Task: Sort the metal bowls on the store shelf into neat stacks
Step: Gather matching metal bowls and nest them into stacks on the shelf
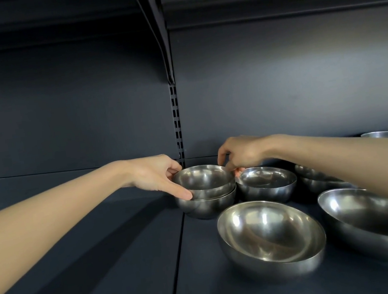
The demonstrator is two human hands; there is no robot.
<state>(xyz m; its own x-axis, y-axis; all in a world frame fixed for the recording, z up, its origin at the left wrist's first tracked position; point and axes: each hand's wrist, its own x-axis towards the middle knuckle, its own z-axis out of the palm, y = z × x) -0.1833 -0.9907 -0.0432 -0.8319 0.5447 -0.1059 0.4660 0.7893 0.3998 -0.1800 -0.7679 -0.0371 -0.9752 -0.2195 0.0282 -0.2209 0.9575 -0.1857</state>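
The left hand (157,175) and right hand (240,156) each pinch the rim of the top bowl (203,178), nested in a lower bowl (209,204) on the shelf (92,264), while the small bowl (266,183) at 3 o'clock and large bowl (270,234) at 5 o'clock apparently await stacking.

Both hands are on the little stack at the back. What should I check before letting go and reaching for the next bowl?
1. Top small bowl nested in lower small bowl, rims level: ok.
2. Left hand grips its left rim, right hand pinches its right rim: ok.
3. Gap between the stack and the neighbouring small bowl: cannot tell, very close.
4. Front large bowl sits level: not ok, looks tilted.
5. Bowls under the right forearm: cannot tell, partly hidden.
6. Bare shelf left of the stack: ok.
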